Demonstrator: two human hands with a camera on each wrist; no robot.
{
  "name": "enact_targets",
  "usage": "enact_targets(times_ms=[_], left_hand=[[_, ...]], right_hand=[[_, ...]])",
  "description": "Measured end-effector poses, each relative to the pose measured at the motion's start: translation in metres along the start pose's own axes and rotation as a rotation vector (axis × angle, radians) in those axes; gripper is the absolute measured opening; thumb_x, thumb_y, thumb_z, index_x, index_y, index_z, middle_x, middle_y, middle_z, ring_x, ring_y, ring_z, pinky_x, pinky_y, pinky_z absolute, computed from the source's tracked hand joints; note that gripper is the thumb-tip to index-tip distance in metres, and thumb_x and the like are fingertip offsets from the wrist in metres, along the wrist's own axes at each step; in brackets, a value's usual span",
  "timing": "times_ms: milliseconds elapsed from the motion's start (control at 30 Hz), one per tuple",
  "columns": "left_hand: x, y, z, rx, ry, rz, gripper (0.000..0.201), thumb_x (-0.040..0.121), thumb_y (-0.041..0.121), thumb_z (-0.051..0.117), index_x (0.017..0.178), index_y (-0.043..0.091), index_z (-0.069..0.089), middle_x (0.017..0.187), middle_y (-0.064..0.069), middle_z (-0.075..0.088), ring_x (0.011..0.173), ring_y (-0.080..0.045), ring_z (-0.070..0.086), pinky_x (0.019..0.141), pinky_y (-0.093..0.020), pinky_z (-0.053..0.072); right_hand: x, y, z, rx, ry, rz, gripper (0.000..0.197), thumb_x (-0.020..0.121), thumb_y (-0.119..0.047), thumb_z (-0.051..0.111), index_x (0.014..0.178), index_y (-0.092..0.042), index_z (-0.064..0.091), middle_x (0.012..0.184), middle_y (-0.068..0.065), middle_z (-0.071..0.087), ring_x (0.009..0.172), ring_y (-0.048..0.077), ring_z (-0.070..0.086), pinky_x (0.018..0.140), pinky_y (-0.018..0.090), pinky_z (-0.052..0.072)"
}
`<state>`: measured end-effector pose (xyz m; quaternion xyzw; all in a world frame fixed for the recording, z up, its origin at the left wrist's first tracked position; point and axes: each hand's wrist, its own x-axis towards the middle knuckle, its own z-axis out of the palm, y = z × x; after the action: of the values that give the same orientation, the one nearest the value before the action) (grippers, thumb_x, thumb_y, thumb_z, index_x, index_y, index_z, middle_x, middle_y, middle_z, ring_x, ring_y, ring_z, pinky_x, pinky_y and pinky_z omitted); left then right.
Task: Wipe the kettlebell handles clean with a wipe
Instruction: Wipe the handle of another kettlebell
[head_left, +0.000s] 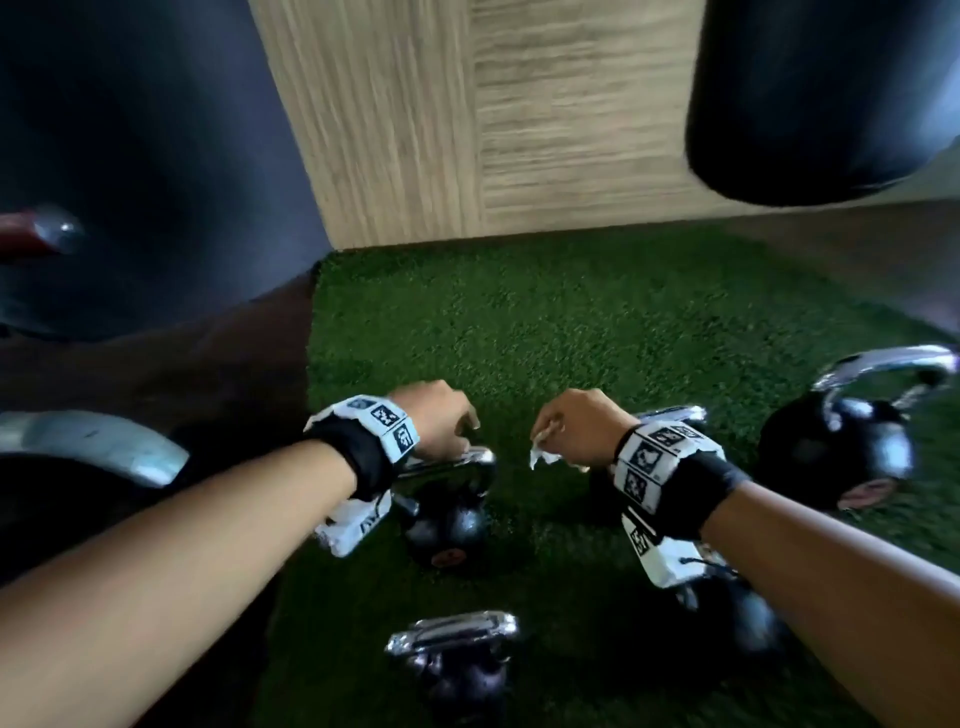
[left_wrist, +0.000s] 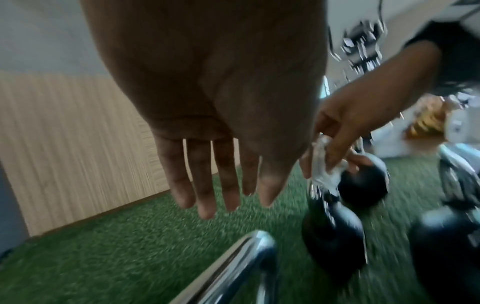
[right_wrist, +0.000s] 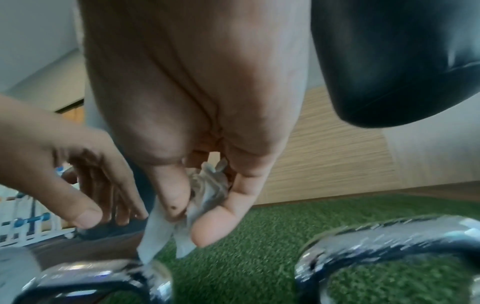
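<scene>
Right hand pinches the crumpled wipe mid-frame; left hand (fingers straight, relaxed) hovers over a kettlebell handle.

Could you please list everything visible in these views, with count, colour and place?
kettlebells: four in view, black with chrome handles, on the turf around the hands
wipe: one, white, crumpled, pinched in the right hand
turf: one, green, covering the floor
punching bag: one, black, hanging at upper right
wood panel: one, light brown, behind the turf
wrist bands: two, black and white, one on each wrist
left hand: open, above a chrome handle
right hand: holds the wipe
</scene>
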<state>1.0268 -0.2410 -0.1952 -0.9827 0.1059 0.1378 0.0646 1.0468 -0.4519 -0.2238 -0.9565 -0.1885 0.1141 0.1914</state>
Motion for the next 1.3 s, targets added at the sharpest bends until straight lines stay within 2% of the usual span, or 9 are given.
enact_targets(times_ms=[200, 333, 467, 600, 700, 867, 1100, 1200, 1300], left_hand=[[0.041, 0.046, 0.025, -0.452, 0.163, -0.125, 0.030, 0.088, 0.016, 0.066, 0.116, 0.025, 0.075, 0.119, -0.001, 0.075, 0.114, -0.022, 0.068, 0.097, -0.029, 0.053], [0.068, 0.077, 0.053, -0.498, 0.046, -0.094, 0.033, 0.084, 0.019, 0.077, 0.116, 0.012, 0.075, 0.122, -0.009, 0.073, 0.115, -0.027, 0.068, 0.099, -0.036, 0.055], [0.089, 0.102, 0.061, -0.502, -0.024, -0.060, 0.034, 0.075, 0.029, 0.086, 0.101, 0.011, 0.076, 0.111, -0.011, 0.076, 0.097, -0.026, 0.070, 0.079, -0.031, 0.056], [0.094, 0.123, 0.066, -0.554, -0.013, -0.086, 0.041, 0.070, 0.037, 0.087, 0.099, 0.011, 0.076, 0.107, -0.011, 0.076, 0.080, -0.024, 0.062, 0.071, -0.029, 0.048], [0.096, 0.133, 0.071, -0.549, -0.014, -0.140, 0.042, 0.072, 0.035, 0.086, 0.105, 0.011, 0.076, 0.110, -0.012, 0.075, 0.094, -0.026, 0.070, 0.073, -0.029, 0.050], [0.114, 0.130, 0.087, -0.627, -0.113, -0.257, 0.037, 0.072, 0.036, 0.085, 0.062, 0.015, 0.057, 0.069, -0.004, 0.063, 0.075, -0.024, 0.064, 0.069, -0.029, 0.048], [0.122, 0.145, 0.108, -0.533, -0.202, -0.364, 0.022, 0.086, 0.025, 0.076, 0.096, 0.006, 0.070, 0.107, -0.014, 0.072, 0.098, -0.027, 0.072, 0.085, -0.034, 0.059], [0.123, 0.148, 0.102, -0.495, -0.154, -0.425, 0.028, 0.084, 0.026, 0.079, 0.073, 0.010, 0.060, 0.094, -0.013, 0.073, 0.092, -0.027, 0.073, 0.086, -0.035, 0.060], [0.125, 0.152, 0.101, -0.453, -0.147, -0.477, 0.023, 0.076, 0.024, 0.077, 0.065, 0.014, 0.059, 0.077, -0.009, 0.067, 0.088, -0.027, 0.072, 0.085, -0.032, 0.058]], right_hand=[[-0.053, 0.036, -0.029, 0.037, 0.134, 0.142, 0.011, 0.084, -0.035, 0.066, 0.083, -0.031, 0.076, 0.087, -0.004, 0.075, 0.083, 0.011, 0.067, 0.069, 0.020, 0.048], [-0.082, 0.058, -0.034, 0.133, 0.254, 0.214, 0.023, 0.086, -0.049, 0.070, 0.079, -0.028, 0.076, 0.063, -0.008, 0.071, 0.057, 0.001, 0.062, 0.062, 0.022, 0.051], [-0.101, 0.078, -0.055, 0.030, 0.310, 0.226, 0.017, 0.095, -0.026, 0.066, 0.094, -0.015, 0.079, 0.087, 0.014, 0.077, 0.062, 0.015, 0.063, 0.062, 0.023, 0.052], [-0.117, 0.086, -0.079, -0.140, 0.350, 0.255, 0.034, 0.087, -0.018, 0.075, 0.120, -0.017, 0.070, 0.111, 0.007, 0.072, 0.097, 0.024, 0.067, 0.083, 0.026, 0.048], [-0.119, 0.090, -0.097, -0.211, 0.335, 0.247, 0.038, 0.081, -0.020, 0.081, 0.117, -0.017, 0.069, 0.111, 0.005, 0.071, 0.102, 0.024, 0.065, 0.084, 0.025, 0.044], [-0.116, 0.108, -0.103, -0.290, 0.328, 0.100, 0.032, 0.078, -0.024, 0.084, 0.109, -0.018, 0.077, 0.103, 0.002, 0.073, 0.092, 0.010, 0.057, 0.075, 0.016, 0.030], [-0.085, 0.169, -0.094, -0.108, 0.435, -0.042, 0.036, 0.077, -0.015, 0.083, 0.112, -0.017, 0.075, 0.104, -0.001, 0.070, 0.093, 0.009, 0.058, 0.078, 0.015, 0.038], [-0.072, 0.190, -0.098, -0.055, 0.363, -0.075, 0.028, 0.077, -0.018, 0.083, 0.105, -0.022, 0.078, 0.098, -0.005, 0.072, 0.090, 0.008, 0.063, 0.079, 0.022, 0.048], [-0.056, 0.202, -0.106, -0.137, 0.287, -0.161, 0.024, 0.080, -0.025, 0.083, 0.103, -0.025, 0.079, 0.092, -0.014, 0.065, 0.090, 0.004, 0.057, 0.080, 0.019, 0.037]])
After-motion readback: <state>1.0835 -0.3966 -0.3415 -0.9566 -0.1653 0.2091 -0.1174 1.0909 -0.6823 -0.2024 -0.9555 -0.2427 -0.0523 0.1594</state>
